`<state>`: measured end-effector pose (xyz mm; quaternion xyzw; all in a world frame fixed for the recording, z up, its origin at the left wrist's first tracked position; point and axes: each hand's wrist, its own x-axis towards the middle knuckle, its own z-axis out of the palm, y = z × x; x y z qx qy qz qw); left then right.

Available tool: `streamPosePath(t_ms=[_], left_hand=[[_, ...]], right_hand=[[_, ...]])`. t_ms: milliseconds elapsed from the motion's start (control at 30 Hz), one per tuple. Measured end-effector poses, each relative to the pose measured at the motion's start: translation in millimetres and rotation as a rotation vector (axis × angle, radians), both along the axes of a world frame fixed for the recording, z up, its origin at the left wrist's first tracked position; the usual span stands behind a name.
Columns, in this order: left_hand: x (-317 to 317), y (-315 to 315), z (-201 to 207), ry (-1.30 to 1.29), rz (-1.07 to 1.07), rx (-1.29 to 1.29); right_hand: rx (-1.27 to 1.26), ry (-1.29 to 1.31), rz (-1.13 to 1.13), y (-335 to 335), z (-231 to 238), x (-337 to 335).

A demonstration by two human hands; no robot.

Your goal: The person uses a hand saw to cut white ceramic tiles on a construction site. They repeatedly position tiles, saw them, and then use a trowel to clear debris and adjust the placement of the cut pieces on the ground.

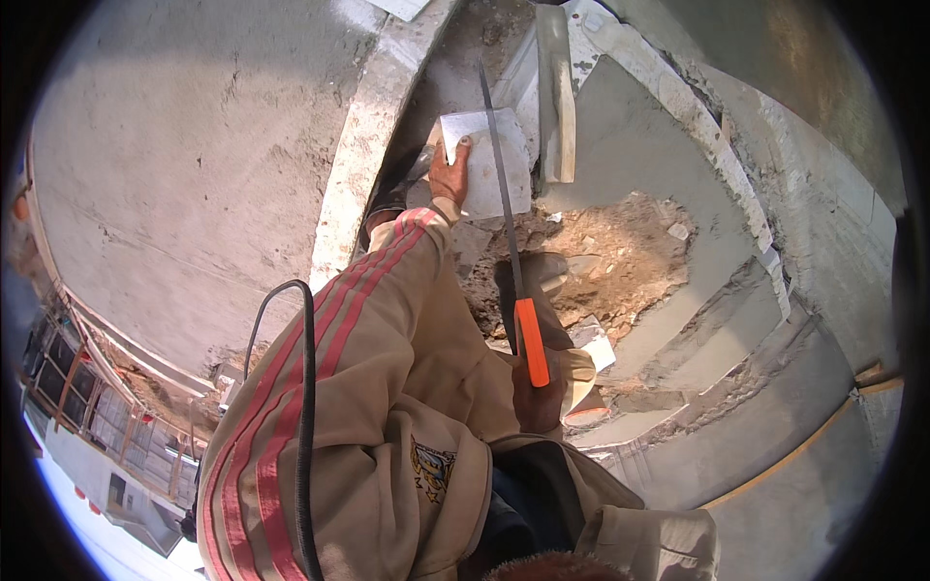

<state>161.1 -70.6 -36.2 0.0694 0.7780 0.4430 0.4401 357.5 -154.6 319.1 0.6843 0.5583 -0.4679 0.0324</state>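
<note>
My left hand (449,176) grips the left side of a flat white board (496,184), thumb at its edge and the other fingers mostly hidden. Below and to the right, my right hand (539,402) is closed round the orange handle of a handsaw (502,169). Its long, narrow blade points away from me and crosses over the board. From this angle I cannot tell whether the blade touches the board or has cut into it.
Left is a broad concrete slab (194,194) with a raised pale edge (363,145). A pale strip (556,107) stands past the board's right side. Broken rubble (620,257) lies right of the blade, beside smooth grey cement (639,145). A dark cable (308,407) loops over my left sleeve.
</note>
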Motion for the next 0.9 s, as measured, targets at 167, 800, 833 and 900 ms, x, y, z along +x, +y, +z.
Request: streamPosePath(t_ms=[167,800,833,900], left_hand=[[0.3,-0.6,1.4,0.075,-0.034,-0.011],[-10.7,6.9,5.1,0.207,-0.051,0.075],[-6.1,12.5,10.6,0.167,-0.065,0.073],[-4.7,16.3,16.9,0.115,-0.081,0.045]], right_hand=[[-0.079,-0.219,-0.057,-9.5,27.0,-4.8],[0.215,0.061,0.038,51.8,-33.7,-53.5],[0.230,0.106,0.013,75.7,-59.4,-66.7],[0.154,0.135,-0.082,113.5,-108.9,-89.7]])
